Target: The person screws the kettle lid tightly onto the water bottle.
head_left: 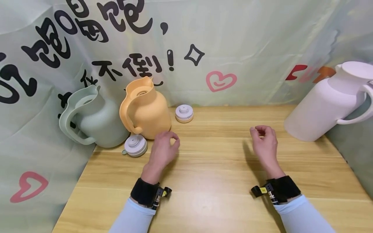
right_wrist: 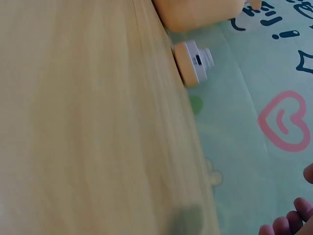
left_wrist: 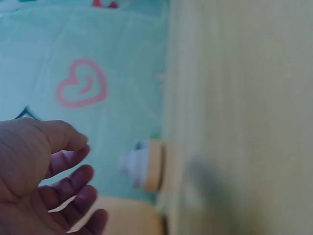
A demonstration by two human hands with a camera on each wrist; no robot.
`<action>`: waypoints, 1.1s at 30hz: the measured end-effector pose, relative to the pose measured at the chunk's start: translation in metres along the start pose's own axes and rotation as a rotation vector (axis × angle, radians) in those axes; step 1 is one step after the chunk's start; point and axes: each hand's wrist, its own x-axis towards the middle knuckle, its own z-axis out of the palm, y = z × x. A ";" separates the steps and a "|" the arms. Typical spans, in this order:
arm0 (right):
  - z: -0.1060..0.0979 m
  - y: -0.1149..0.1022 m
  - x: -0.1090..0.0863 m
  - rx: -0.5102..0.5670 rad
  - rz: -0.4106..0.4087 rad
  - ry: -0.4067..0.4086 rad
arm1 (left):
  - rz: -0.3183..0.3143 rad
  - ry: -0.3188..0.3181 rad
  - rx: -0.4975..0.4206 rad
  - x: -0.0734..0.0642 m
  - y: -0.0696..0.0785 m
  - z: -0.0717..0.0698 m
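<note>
My left hand (head_left: 163, 149) is in front of the orange jug (head_left: 150, 113), its fingers loosely bent and nothing between them. Left of it lies a white lid (head_left: 135, 145) with a green edge. A sage-green jug (head_left: 97, 121) stands beside the orange one, and both are uncovered at the top. Behind the left hand, near the cloth, sits a white lid with an orange base (head_left: 184, 113), also visible in the left wrist view (left_wrist: 146, 165). My right hand (head_left: 265, 145) hovers over the table with relaxed, empty fingers. Nearest to it is a pale pink jug (head_left: 323, 103).
A wooden table (head_left: 209, 194) carries everything. Behind it hangs a pale green cloth (head_left: 256, 48) with black lettering and pink hearts, which continues down the left side. The pale pink jug stands near the table's right edge, its handle facing right.
</note>
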 end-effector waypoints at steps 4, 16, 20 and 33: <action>0.005 0.001 -0.007 -0.005 0.031 -0.058 | 0.122 0.293 -0.049 0.002 -0.005 -0.024; 0.011 0.009 -0.013 -0.060 0.063 -0.263 | 0.004 0.775 -0.179 0.017 -0.018 -0.087; 0.013 0.012 -0.013 -0.086 0.059 -0.309 | -0.191 0.713 -0.260 0.025 -0.025 -0.096; 0.012 0.018 -0.010 -0.185 0.009 -0.370 | -0.470 0.522 -0.592 0.050 -0.044 -0.096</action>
